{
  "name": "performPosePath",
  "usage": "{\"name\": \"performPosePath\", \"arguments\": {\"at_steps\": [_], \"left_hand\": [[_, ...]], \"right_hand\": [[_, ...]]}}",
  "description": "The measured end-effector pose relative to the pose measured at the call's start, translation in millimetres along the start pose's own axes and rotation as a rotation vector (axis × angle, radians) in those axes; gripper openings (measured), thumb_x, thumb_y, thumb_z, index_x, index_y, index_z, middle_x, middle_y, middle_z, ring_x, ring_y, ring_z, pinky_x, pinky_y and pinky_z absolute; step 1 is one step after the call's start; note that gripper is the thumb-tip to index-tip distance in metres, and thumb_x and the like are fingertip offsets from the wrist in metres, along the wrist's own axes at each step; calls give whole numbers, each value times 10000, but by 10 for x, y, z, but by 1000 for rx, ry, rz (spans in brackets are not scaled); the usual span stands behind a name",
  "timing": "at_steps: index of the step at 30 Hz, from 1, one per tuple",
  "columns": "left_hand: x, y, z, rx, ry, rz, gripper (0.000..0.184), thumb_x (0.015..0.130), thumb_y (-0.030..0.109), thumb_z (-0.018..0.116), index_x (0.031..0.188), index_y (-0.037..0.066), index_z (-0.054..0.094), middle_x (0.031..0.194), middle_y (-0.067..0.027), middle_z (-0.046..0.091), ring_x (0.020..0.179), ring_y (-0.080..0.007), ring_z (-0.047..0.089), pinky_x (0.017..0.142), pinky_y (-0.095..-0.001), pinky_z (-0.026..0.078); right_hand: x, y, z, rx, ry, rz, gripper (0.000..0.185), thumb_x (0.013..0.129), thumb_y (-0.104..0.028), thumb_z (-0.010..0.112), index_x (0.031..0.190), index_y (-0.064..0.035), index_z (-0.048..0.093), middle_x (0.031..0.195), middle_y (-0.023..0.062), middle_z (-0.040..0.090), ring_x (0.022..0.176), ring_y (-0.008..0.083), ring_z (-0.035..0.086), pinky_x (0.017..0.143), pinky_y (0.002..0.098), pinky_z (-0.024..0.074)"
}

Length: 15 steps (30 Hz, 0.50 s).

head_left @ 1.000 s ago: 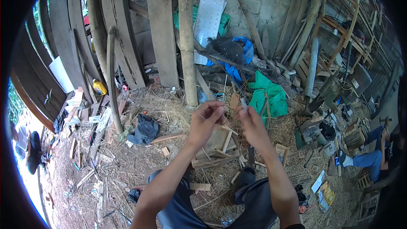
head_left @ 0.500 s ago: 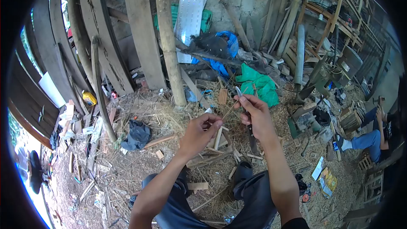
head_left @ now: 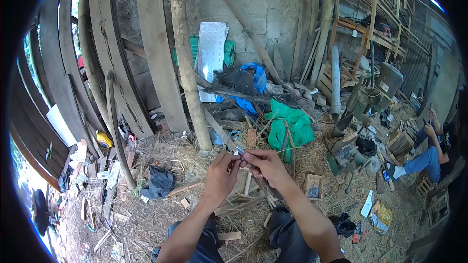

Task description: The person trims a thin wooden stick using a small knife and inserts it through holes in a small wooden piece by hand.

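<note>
My left hand (head_left: 220,175) is closed in a pinch, its fingertips meeting those of the other hand in front of me. It grips a thin wooden stick, now mostly hidden by the fingers. My right hand (head_left: 267,166) is wrapped round a knife, whose short bright blade (head_left: 240,150) shows at the fingertips of both hands; the handle is hidden. Below the hands, on the ground between my feet, lie a small wooden frame (head_left: 242,182) and several wood offcuts.
A small wooden box (head_left: 313,186) lies right of my hands. Ahead are a green plastic sheet (head_left: 291,124) and a wooden post (head_left: 185,63). A black bag (head_left: 159,181) lies at left. Another person (head_left: 429,153) sits at far right holding something upright. Shavings and scraps cover the ground.
My hands have come together, the right moving left and down. The knife blade now sits at the left fingertips, and the stick is mostly hidden. The head view has tilted upward.
</note>
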State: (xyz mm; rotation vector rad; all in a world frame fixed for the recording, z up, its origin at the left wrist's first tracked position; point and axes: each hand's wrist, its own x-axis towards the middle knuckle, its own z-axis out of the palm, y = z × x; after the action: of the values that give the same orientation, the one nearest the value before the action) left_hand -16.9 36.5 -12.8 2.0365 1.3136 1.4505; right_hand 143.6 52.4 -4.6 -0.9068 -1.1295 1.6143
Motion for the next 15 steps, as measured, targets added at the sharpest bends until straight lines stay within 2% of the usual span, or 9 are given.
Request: {"name": "performPosePath", "arguments": {"at_steps": [2, 4, 6, 10, 12, 14, 15], "left_hand": [[-19, -46, -5, 57, 5, 92, 80, 775, -1, 670, 848, -1, 638, 731, -89, 559, 577, -186, 568, 529, -270, 448], [-64, -53, -29, 59, -15, 93, 78, 777, 0, 669, 848, -1, 638, 726, -88, 557, 579, -183, 569, 525, -270, 449], [-114, -64, -33, 59, -40, 88, 76, 779, 2, 667, 849, -1, 637, 721, -87, 554, 580, -181, 569, 522, -270, 450], [-81, -151, -4, 99, 19, 143, 87, 769, 1, 671, 849, 14, 639, 731, -81, 554, 594, -184, 582, 524, -299, 465], [-36, -128, -20, 100, 50, 143, 97, 759, -2, 675, 846, 22, 639, 732, -79, 550, 602, -192, 586, 527, -311, 469], [-7, -30, -74, 259, 96, 313, 126, 729, -9, 685, 835, 35, 633, 730, -81, 541, 618, -217, 588, 518, -324, 471], [-4, -3, -79, 260, 94, 318, 126, 729, -9, 685, 835, 35, 633, 730, -81, 541, 618, -217, 588, 518, -324, 471]], "right_hand": [[52, 9, -133, -62, 1, -57, 195, 896, -144, 594, 978, 24, 650, 780, 40, 635, 499, 47, 408, 425, 191, 288], [105, -126, -286, 28, 214, -108, 192, 900, -146, 588, 975, 18, 654, 783, 34, 622, 499, 44, 395, 420, 188, 277], [63, -201, -378, 44, 221, -66, 219, 903, -147, 592, 1038, 23, 624, 761, 20, 578, 500, 45, 397, 407, 199, 267], [17, -109, -233, 85, 121, -49, 220, 918, -146, 564, 1074, 4, 606, 795, 47, 619, 499, 46, 378, 411, 197, 255], [0, -38, -94, -45, -87, 34, 202, 914, -125, 567, 1064, 7, 600, 802, 51, 627, 502, 45, 383, 418, 193, 265], [22, 0, -66, -9, -89, 7, 171, 908, -106, 574, 1021, 18, 610, 809, 53, 633, 505, 46, 394, 426, 190, 275], [29, -19, -74, -25, -47, -8, 161, 906, -106, 579, 996, 22, 616, 802, 49, 632, 507, 44, 399, 429, 187, 279]]}}
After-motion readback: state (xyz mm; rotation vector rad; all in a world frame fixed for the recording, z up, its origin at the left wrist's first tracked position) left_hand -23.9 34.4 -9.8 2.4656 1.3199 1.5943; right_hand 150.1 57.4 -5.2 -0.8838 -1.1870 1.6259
